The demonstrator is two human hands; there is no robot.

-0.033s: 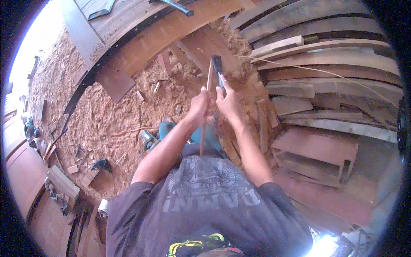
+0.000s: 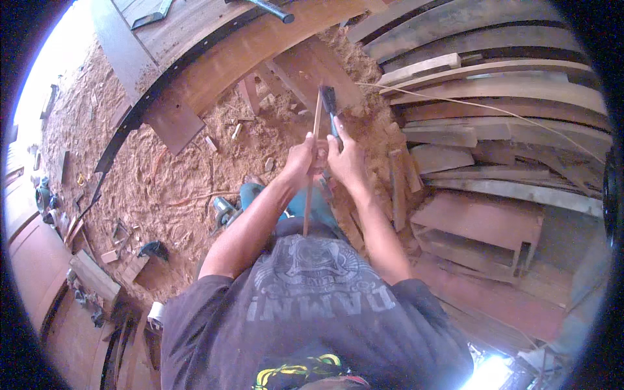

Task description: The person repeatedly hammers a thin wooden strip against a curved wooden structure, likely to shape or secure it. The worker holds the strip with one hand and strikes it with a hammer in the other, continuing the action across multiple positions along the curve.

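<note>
thin wooden strip (image 2: 317, 116), one of it, runs from in front of the shirt up past the left hand (image 2: 301, 158), whose fingers are closed round it. one blue-handled tool (image 2: 330, 103) lies in the right hand (image 2: 348, 156), fingers wrapped on the handle, its dark head just beside the strip's far end; whether they touch, i cannot tell. almost nothing has changed since the last picture: the tool head sits a trace lower, so both holds look steady. outward: one power tool (image 2: 225, 209) on the floor, two tools on the table (image 2: 195, 29), one wooden box (image 2: 478, 214), stacked planks (image 2: 507, 95) too overlapped to count.
</note>
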